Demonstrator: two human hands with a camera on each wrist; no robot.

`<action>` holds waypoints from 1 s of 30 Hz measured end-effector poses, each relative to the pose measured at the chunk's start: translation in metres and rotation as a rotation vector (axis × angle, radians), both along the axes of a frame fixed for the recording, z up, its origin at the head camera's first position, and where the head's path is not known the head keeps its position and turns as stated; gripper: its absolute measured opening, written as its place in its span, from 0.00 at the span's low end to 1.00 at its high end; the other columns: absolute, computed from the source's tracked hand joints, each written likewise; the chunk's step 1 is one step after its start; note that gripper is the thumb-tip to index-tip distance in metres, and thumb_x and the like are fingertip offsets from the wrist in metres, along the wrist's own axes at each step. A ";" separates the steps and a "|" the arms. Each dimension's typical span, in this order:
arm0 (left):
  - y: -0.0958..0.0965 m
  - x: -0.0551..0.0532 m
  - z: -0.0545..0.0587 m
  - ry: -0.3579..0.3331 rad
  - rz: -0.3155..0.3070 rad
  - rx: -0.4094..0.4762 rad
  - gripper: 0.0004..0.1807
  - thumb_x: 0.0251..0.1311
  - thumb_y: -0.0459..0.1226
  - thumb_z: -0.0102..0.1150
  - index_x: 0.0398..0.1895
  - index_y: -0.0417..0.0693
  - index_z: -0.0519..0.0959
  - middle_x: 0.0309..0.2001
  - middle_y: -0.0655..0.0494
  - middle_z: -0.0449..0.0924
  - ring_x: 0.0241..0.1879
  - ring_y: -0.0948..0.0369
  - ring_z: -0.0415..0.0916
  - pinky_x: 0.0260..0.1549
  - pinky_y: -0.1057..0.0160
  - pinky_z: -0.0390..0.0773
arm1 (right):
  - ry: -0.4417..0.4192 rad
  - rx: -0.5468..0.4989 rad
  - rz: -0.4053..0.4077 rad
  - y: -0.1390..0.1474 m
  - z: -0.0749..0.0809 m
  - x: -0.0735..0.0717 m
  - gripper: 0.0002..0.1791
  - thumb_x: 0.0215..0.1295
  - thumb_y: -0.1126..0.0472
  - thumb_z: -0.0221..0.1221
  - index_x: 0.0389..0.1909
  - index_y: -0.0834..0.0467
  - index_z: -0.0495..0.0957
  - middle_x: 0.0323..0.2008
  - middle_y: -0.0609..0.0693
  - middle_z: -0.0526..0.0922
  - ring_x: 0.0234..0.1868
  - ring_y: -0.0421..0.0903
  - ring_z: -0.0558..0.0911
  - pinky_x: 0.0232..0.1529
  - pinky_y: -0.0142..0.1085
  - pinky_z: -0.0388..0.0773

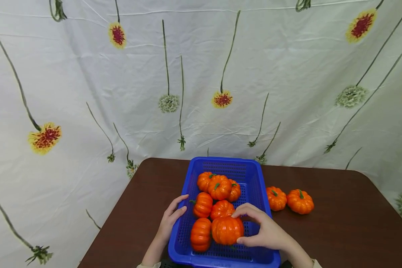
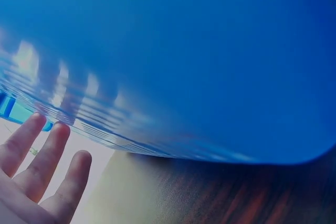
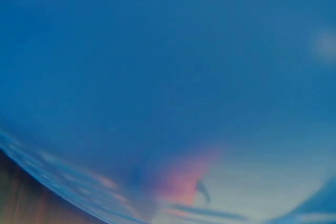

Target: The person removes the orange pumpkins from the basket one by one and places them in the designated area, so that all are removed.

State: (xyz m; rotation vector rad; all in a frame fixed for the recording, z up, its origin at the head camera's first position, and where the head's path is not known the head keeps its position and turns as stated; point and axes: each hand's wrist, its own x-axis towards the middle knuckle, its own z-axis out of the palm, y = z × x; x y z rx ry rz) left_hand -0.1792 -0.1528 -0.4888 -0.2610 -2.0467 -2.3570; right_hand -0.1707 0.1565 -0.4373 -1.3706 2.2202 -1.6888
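Right hand (image 1: 265, 231) grips orange pumpkin (image 1: 227, 230) (left hand (image 1: 169, 220) touches basket (image 1: 221, 261))

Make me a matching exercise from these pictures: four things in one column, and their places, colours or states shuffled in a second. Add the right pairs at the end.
Column one
1. Left hand
2. Right hand
3. Basket
4. Farthest-right pumpkin

Column two
A. Blue
B. On the table, not touched by either hand
C. At the basket's left rim
D. Thumb and fingers holding an orange pumpkin

Right pairs
1-C
2-D
3-A
4-B
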 end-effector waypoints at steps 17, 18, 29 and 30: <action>-0.002 -0.001 0.000 0.017 0.001 -0.018 0.21 0.67 0.35 0.46 0.62 0.39 0.66 0.59 0.36 0.65 0.47 0.42 0.74 0.40 0.51 0.79 | -0.101 -0.145 -0.108 0.031 0.002 0.000 0.25 0.52 0.78 0.62 0.52 0.64 0.71 0.50 0.54 0.72 0.51 0.43 0.74 0.51 0.35 0.74; -0.001 -0.001 0.000 0.017 0.000 -0.014 0.21 0.67 0.35 0.46 0.62 0.40 0.66 0.59 0.37 0.65 0.47 0.42 0.74 0.40 0.50 0.78 | -0.097 -0.151 -0.110 0.033 0.002 0.000 0.25 0.52 0.78 0.62 0.52 0.64 0.70 0.50 0.54 0.71 0.51 0.43 0.74 0.51 0.34 0.74; 0.000 -0.001 0.000 0.031 -0.008 -0.015 0.21 0.68 0.34 0.45 0.62 0.38 0.66 0.59 0.35 0.64 0.47 0.43 0.74 0.40 0.50 0.79 | -0.156 -0.198 -0.208 0.053 0.009 0.005 0.25 0.54 0.79 0.59 0.55 0.67 0.68 0.57 0.57 0.72 0.57 0.44 0.73 0.51 0.34 0.74; 0.000 -0.001 0.000 0.031 -0.008 -0.013 0.21 0.67 0.34 0.45 0.62 0.38 0.66 0.59 0.35 0.64 0.47 0.43 0.74 0.40 0.50 0.79 | -0.156 -0.199 -0.222 0.056 0.010 0.005 0.25 0.55 0.79 0.58 0.55 0.67 0.68 0.57 0.56 0.72 0.57 0.44 0.73 0.51 0.34 0.74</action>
